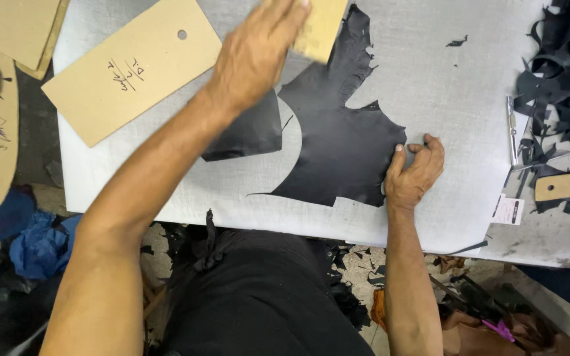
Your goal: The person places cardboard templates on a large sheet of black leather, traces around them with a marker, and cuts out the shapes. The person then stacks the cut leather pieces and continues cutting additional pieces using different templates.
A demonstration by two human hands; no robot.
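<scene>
Motion blurs left hand grasping cardboard template; right hand fingers pinch black leather.

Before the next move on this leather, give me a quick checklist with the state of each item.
1. Right hand on the black leather: ok, fingers pinch its right edge.
2. Left hand on the card template: ok, though blurred with motion.
3. Template lying flat on the leather: cannot tell, it runs out of the top of the frame.
4. Leather flat on the white cutting board: ok, no folds seen.
5. Uncut leather left for the template: ok, the middle is whole; a curved cut-out shows at the left.
6. Knife clear of the hands: ok, it lies on the board's right edge.
</scene>
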